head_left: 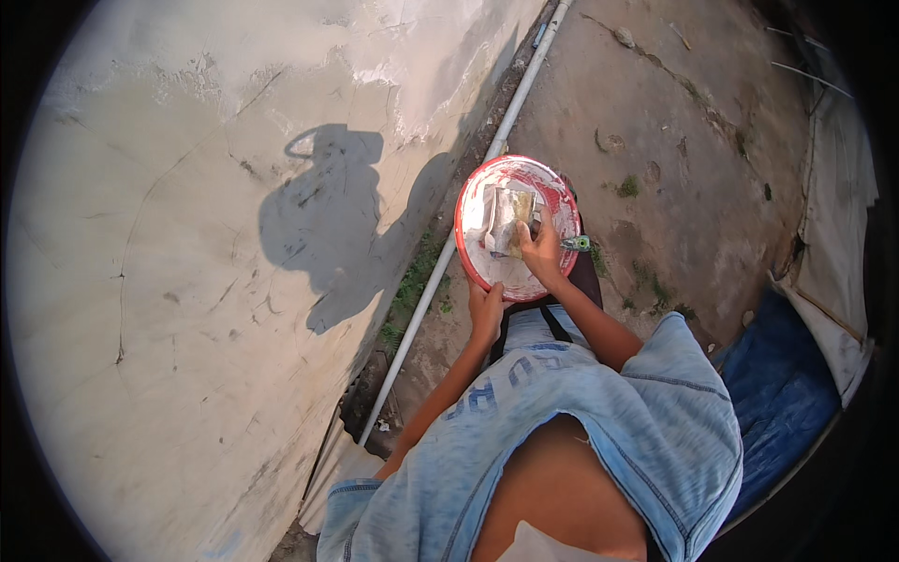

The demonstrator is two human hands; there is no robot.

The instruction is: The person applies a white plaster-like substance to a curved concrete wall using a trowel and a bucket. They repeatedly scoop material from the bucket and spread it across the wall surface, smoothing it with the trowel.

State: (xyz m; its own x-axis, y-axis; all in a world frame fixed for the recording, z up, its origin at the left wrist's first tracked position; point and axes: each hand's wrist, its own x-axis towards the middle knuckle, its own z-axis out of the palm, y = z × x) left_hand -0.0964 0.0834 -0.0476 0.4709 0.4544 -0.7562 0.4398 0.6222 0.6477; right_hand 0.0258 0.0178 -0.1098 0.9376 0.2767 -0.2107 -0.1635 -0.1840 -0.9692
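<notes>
Light-blue shirt fabric (pixel 599 412) fills the lower middle of the view, nearest the lens; from under it both forearms are stretched forward to a round red basin (pixel 476 201), which is held out in front of the body, above the bare ground and just beside the wall. The basin is smeared inside with whitish paste; its near rim is gripped by the left hand (pixel 486 314), the fingers being closed around the edge from below. A flat, paste-covered scraper blade (pixel 510 220) is pressed into the basin by the right hand (pixel 543 255), whose fingers are curled shut about the tool's upper part; a small green object (pixel 577 244) is seen just to the right of that hand, though what it is cannot be told.

The step in hand is judged to be the loading or working of paste onto the blade; for the next move a steady basin is called for, and a blade lifted level so that the paste is not shed.

Outward from the basin, a pale plastered wall (pixel 187 281) is seen at the left, cracked and marked, with a person's shadow (pixel 323 225) thrown on it; a white pipe (pixel 468 206) is laid along its foot; packed earth (pixel 674 122) lies at the right, and a blue sheet (pixel 782 393) lower right.
</notes>
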